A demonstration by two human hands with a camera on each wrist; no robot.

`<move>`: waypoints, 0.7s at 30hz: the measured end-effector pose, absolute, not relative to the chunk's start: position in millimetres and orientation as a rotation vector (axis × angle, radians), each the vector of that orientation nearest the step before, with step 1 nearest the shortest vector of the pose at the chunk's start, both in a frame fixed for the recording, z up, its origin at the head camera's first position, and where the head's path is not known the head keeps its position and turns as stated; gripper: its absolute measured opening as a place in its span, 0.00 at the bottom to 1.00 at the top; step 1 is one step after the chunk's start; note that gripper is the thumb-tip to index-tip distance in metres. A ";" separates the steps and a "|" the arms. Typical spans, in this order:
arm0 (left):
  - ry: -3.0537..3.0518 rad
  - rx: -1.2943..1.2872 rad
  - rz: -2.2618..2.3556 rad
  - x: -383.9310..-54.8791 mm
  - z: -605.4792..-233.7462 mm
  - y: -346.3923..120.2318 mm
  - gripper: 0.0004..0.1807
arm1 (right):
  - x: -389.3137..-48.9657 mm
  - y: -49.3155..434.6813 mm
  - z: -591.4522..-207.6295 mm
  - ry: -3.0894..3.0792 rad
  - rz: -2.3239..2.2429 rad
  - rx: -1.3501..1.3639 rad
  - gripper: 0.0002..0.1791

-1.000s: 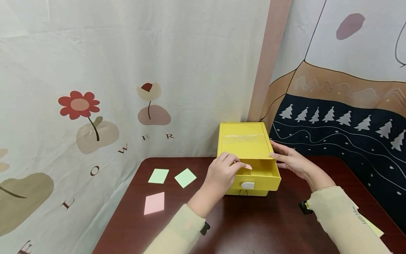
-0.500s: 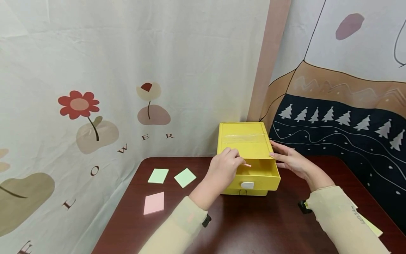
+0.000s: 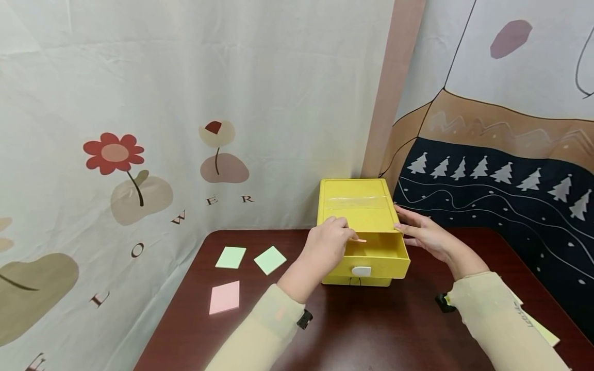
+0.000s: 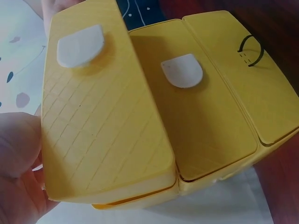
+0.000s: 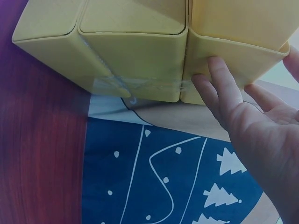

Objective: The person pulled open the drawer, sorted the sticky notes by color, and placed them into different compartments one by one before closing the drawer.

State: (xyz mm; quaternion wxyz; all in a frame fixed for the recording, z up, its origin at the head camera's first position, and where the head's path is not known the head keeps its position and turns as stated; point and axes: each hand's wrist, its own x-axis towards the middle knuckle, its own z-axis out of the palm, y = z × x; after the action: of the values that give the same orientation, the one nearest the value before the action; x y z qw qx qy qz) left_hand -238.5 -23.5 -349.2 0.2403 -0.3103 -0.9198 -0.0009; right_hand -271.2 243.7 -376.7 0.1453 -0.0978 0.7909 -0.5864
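Note:
A yellow drawer cabinet [image 3: 357,203] stands on the dark table, its top drawer [image 3: 382,267] pulled out. My left hand [image 3: 325,246] is over the drawer's left side and pinches a pink sticky note [image 3: 358,240], which shows only as a thin edge above the drawer. In the left wrist view the note is hidden, and the left hand [image 4: 18,163] is partly visible beside the top drawer front. My right hand [image 3: 429,237] rests on the cabinet's right side, thumb at the top edge. Its straight fingers [image 5: 224,86] touch the upper side wall in the right wrist view.
Two green sticky note pads [image 3: 230,257] and a pink pad [image 3: 225,297] lie on the table's left. Pale yellow-green paper [image 3: 540,330] lies partly behind my right sleeve. Two lower drawers [image 4: 205,116] are closed. A printed curtain hangs behind the table.
My left hand has shifted slightly left, and the pink note has turned from showing its face to nearly edge-on. The right hand has stayed on the cabinet's side.

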 end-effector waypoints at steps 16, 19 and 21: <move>-2.642 -0.900 -0.138 -241.6 -344.7 -29.0 0.12 | -270.9 242.6 -375.7 2.277 -1.693 -0.281 0.43; -2.590 -0.924 -0.171 -241.1 -346.2 -31.4 0.12 | -270.7 242.5 -375.5 2.280 -1.691 -0.281 0.43; -2.550 -0.934 -0.196 -240.9 -347.8 -33.2 0.12 | -270.6 242.6 -375.6 2.280 -1.691 -0.282 0.43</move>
State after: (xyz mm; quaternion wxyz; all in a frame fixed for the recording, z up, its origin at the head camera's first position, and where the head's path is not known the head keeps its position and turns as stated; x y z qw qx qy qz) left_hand -240.9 -33.2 -347.8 0.2077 -0.3357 -0.9161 -0.0705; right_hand -270.6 242.6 -375.6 0.1440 -0.0978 0.7910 -0.5866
